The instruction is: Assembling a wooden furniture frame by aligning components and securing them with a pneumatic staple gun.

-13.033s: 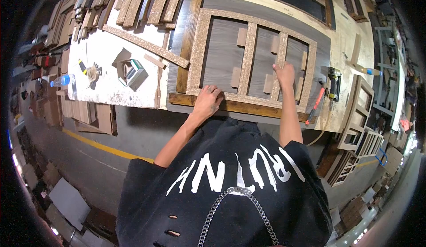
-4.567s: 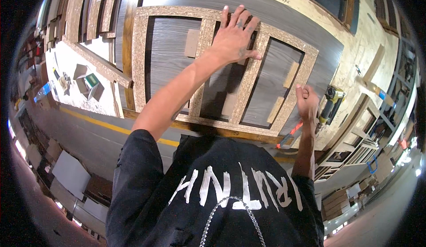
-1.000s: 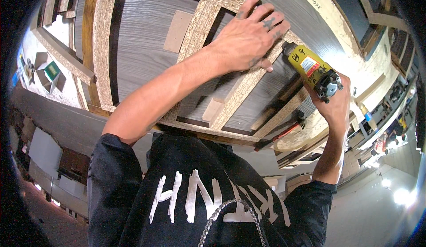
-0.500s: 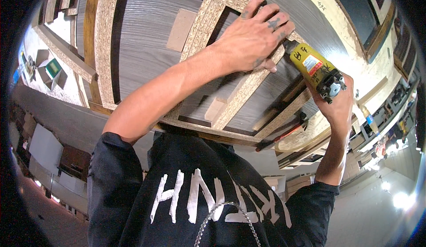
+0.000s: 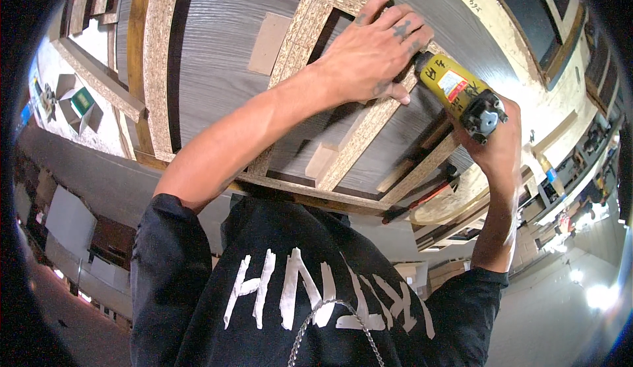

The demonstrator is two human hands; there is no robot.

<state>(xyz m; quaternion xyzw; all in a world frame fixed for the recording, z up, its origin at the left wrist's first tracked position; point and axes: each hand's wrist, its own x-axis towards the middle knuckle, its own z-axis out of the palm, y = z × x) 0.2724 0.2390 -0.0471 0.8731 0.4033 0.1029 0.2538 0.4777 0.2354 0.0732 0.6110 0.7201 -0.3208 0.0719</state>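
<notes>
While the left hand (image 5: 370,57) arches, the right (image 5: 498,144) grips a tool (image 5: 440,75).

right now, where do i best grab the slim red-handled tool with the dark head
Probably by the slim red handle, coming from your near side: its free end points left, toward you, while the dark head lies farther away.

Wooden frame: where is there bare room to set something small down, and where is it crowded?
Bare grey panel shows between the wooden frame's left rail and the small brown piece, and beyond its far rail, toward the pale bench top. The far right is crowded: left hand, yellow air tool, right hand.
</notes>
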